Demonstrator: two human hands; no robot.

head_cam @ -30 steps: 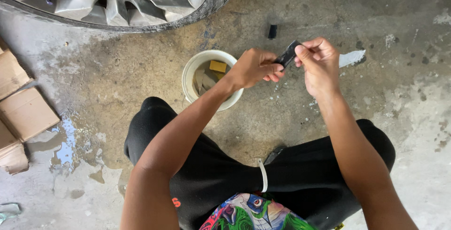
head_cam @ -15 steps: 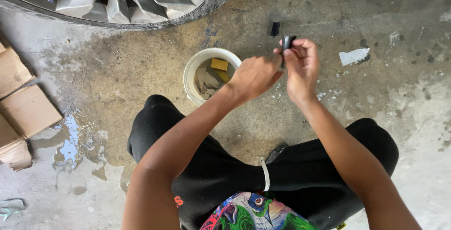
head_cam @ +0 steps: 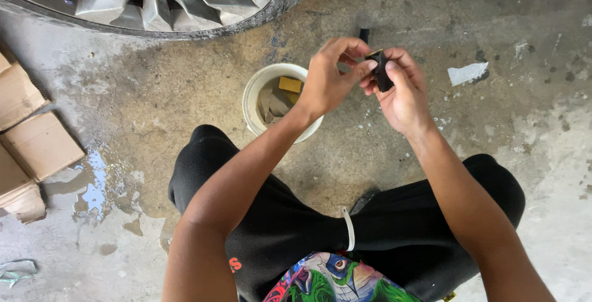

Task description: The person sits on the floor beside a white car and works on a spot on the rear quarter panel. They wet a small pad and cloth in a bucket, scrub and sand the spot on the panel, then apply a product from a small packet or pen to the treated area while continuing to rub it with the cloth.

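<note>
Both hands meet above the concrete floor, closed around one small black block (head_cam: 382,71). The right hand (head_cam: 404,95) grips it between thumb and curled fingers, holding it roughly upright, with a thin yellowish edge showing at its top. The left hand (head_cam: 330,80) pinches the same piece from the other side, its fingertips touching the block's upper end; what the block is exactly cannot be told. Just under and to the left of the hands stands a white bucket (head_cam: 253,95) on the floor, partly covered by the left wrist; inside it lie a yellow sponge (head_cam: 290,84) and some grey-brown cloth or paper. Beyond the hands, a small dark object (head_cam: 364,34) lies on the floor (head_cam: 493,135), and further right a torn scrap of pale paper (head_cam: 467,73). The person sits or crouches with knees in black trousers (head_cam: 296,228) spread to either side, a white drawstring hanging between them. At the top of the view lies a car wheel (head_cam: 160,0) with a silver spoked rim and black tyre. At the left edge sit flattened pieces of brown cardboard (head_cam: 31,135), with a small wet puddle (head_cam: 94,185) just beside them.
</note>
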